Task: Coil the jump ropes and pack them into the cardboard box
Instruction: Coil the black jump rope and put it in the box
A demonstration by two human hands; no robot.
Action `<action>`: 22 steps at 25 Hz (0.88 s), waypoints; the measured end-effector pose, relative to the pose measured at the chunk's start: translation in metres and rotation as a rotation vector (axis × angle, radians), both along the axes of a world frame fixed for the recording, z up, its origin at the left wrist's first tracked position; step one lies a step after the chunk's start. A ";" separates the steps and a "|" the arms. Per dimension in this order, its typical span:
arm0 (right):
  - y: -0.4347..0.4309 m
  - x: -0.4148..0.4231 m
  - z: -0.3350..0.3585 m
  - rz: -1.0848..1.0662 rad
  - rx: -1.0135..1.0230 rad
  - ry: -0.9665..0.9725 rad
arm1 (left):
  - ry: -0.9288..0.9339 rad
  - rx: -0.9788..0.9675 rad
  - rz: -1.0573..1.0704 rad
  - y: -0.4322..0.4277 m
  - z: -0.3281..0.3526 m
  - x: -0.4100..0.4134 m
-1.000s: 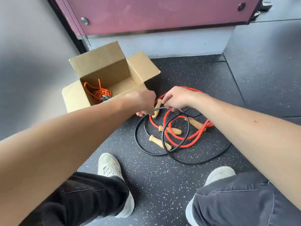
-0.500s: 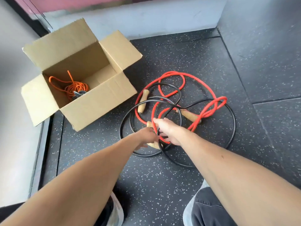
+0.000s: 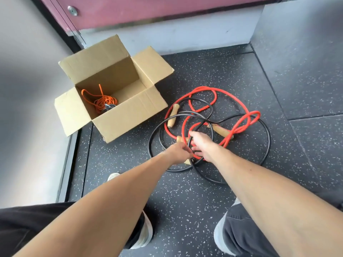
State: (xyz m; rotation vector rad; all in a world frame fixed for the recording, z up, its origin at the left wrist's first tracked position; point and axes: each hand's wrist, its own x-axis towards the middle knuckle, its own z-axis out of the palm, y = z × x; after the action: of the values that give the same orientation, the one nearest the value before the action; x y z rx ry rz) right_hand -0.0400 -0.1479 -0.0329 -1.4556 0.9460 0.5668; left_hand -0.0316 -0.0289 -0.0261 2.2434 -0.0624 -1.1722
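A red jump rope [image 3: 232, 97] and a black jump rope [image 3: 267, 138] lie tangled on the dark speckled floor, with wooden handles [image 3: 172, 115] among the loops. My left hand [image 3: 178, 152] grips a wooden handle [image 3: 187, 161] at the near side of the tangle. Beside it, my right hand [image 3: 202, 143] lies over the red loops with its fingers closed on the black rope. The open cardboard box [image 3: 130, 110] stands to the left of the pile. A coiled orange rope [image 3: 104, 103] sits inside it.
A grey wall runs along the left, and a grey step under a maroon panel [image 3: 148, 8] crosses the back. My two shoes [image 3: 146, 232] stand near the bottom of the view. Bare speckled floor [image 3: 204, 71] lies beyond the ropes.
Both hands came back from the far side of the tangle to its near side and took hold there. The view has shifted; the ropes lie much as before.
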 end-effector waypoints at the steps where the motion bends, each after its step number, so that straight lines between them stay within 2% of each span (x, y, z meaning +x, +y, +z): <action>1: 0.000 0.003 -0.007 0.029 -0.007 -0.003 | 0.009 0.021 0.002 0.001 -0.011 0.002; 4: -0.005 0.025 -0.032 0.086 0.011 -0.006 | 0.039 0.047 0.005 -0.005 -0.045 0.009; 6: -0.012 0.040 -0.055 0.023 0.091 0.025 | 0.070 -0.003 0.045 -0.014 -0.069 0.013; 7: -0.013 0.045 -0.062 -0.043 0.127 0.030 | 0.063 -0.040 0.080 -0.018 -0.079 0.015; 11: -0.007 0.063 -0.057 -0.540 0.131 -0.060 | -0.068 -0.175 0.295 -0.024 -0.079 0.018; 15: -0.020 0.088 0.031 -0.694 0.231 -0.221 | -0.125 -0.468 0.350 -0.017 0.002 0.038; 18: -0.058 0.098 0.120 -0.683 0.367 -0.361 | -0.286 -0.591 0.217 -0.020 0.098 0.054; 22: -0.086 0.073 0.271 -0.576 0.321 -0.647 | -0.357 -0.807 -0.014 -0.020 0.251 0.027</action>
State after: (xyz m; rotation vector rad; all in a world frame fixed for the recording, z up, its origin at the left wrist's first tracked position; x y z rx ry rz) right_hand 0.0331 -0.2341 0.2384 -0.9143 0.6620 -0.1763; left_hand -0.0045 -0.0484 0.2251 1.6804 -0.5844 -0.5717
